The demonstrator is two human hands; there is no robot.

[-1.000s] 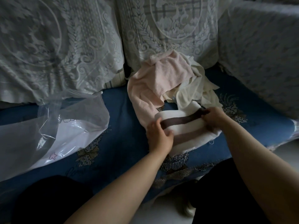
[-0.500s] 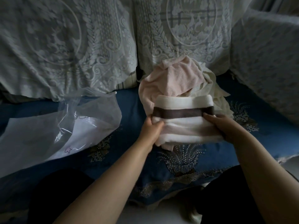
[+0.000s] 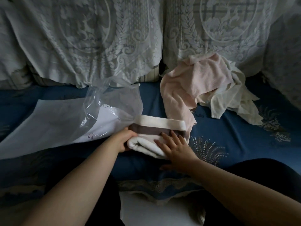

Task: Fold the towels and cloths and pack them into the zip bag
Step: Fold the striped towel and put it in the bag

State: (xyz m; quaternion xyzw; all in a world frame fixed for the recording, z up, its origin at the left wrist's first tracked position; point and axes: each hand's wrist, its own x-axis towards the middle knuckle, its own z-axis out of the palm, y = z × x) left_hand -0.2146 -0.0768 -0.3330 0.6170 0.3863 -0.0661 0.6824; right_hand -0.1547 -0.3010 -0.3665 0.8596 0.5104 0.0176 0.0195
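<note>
A folded white towel with a brown stripe [image 3: 159, 123] lies on the blue sofa seat, right at the mouth of the clear zip bag [image 3: 68, 121]. My left hand [image 3: 124, 139] grips the towel's left end with curled fingers. My right hand [image 3: 175, 148] lies flat on the towel's right half with straight fingers. Behind them, a pink towel [image 3: 193, 84] and a cream cloth [image 3: 231, 97] sit unfolded in a heap against the backrest.
Lace-covered cushions [image 3: 91, 39] line the back and the right side. The blue embroidered seat cover [image 3: 236, 144] stretches right of the towel. My dark-clad knees are at the bottom, with pale floor [image 3: 154, 212] between them.
The striped towel has gone from being held up in front of the heap to lying down on the seat, further left beside the bag. My right hand has opened flat on it.
</note>
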